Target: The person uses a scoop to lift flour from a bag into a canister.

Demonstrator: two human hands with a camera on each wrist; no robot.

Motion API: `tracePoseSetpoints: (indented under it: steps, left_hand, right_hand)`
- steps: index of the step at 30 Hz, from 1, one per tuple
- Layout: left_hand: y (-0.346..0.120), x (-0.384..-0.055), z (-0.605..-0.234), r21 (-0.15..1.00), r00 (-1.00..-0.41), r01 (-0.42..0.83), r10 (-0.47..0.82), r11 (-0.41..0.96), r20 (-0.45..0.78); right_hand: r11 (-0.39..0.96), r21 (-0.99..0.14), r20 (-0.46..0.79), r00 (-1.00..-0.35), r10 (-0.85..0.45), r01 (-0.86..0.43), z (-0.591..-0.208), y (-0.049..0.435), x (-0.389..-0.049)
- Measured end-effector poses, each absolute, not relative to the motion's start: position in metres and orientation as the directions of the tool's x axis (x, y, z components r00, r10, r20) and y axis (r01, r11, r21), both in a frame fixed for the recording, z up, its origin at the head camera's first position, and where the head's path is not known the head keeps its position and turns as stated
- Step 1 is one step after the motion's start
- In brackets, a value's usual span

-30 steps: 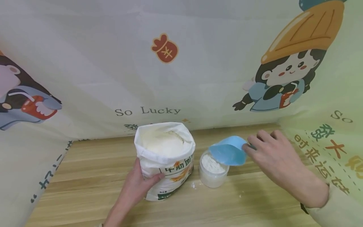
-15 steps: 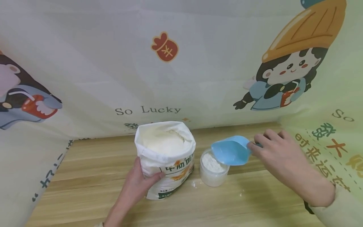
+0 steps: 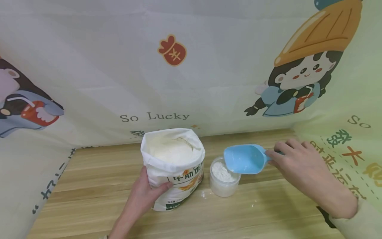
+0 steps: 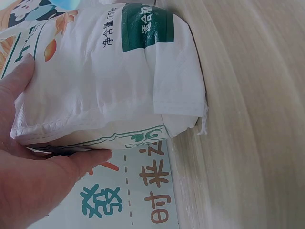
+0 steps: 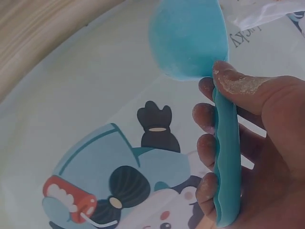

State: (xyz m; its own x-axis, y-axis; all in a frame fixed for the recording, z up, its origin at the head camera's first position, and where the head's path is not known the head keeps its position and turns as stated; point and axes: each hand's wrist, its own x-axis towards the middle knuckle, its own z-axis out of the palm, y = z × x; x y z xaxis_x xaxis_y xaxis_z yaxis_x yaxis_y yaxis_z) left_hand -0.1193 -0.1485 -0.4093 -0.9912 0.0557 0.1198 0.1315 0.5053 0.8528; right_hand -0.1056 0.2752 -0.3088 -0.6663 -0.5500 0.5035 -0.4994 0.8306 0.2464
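My right hand (image 3: 304, 172) grips the handle of a blue scoop (image 3: 244, 159). The scoop's bowl overlaps the right rim of a small clear jar (image 3: 223, 187) in the head view, and only a trace of white shows in it. White flour (image 3: 221, 172) is heaped inside the jar. My left hand (image 3: 146, 192) holds the side of an open white flour bag (image 3: 161, 172), which stands nearly full on the table. In the right wrist view, fingers wrap the scoop's handle (image 5: 228, 162) and flour dusts the thumb (image 5: 243, 86). Thumb and fingers straddle the bag (image 4: 95, 81) in the left wrist view.
The jar stands close to the right of the bag on a wooden table (image 3: 89, 189). Small specks of flour (image 3: 203, 195) lie in front of the jar. A printed cloth (image 3: 209, 66) walls off the back and both sides.
My right hand has drawn slightly to the right, and the scoop has rolled from tipped over the jar to its hollow facing up more. The left hand and bag stay put.
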Motion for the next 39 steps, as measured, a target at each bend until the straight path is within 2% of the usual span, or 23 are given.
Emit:
tracePoseSetpoints:
  steps: [6,10,14,18,21,28,39]
  left_hand:
    - [-0.148,-0.118,-0.408,0.848,-0.992,0.122,0.053,0.516,0.111]
    - [-0.148,-0.118,-0.408,0.842,-0.993,0.115,0.048,0.526,0.105]
    - [-0.149,-0.119,-0.409,0.837,-0.993,0.119,0.050,0.534,0.109]
    - [-0.151,-0.118,-0.409,0.833,-0.991,0.131,0.059,0.538,0.118]
    - [-0.151,-0.119,-0.409,0.839,-0.990,0.141,0.069,0.526,0.123]
    - [-0.150,-0.120,-0.408,0.852,-0.989,0.148,0.082,0.502,0.124]
    - [-0.151,-0.120,-0.409,0.835,-0.991,0.131,0.064,0.535,0.114]
  right_hand:
    - [0.863,0.169,0.482,-0.724,-0.494,-0.477,-0.312,0.280,-0.108]
    - [0.857,0.083,0.460,-0.743,-0.486,-0.509,-0.317,0.287,-0.111]
    - [0.858,-0.055,0.389,-0.802,-0.452,-0.510,-0.323,0.297,-0.114]
    - [0.866,-0.237,0.308,-0.880,-0.363,-0.440,-0.331,0.307,-0.116]
    - [0.865,-0.326,0.252,-0.917,-0.310,-0.382,-0.338,0.312,-0.118]
    - [0.887,-0.376,0.092,-0.963,-0.253,-0.269,-0.362,0.321,-0.122]
    - [0.898,-0.356,0.018,-0.963,-0.269,-0.258,-0.398,0.325,-0.130]
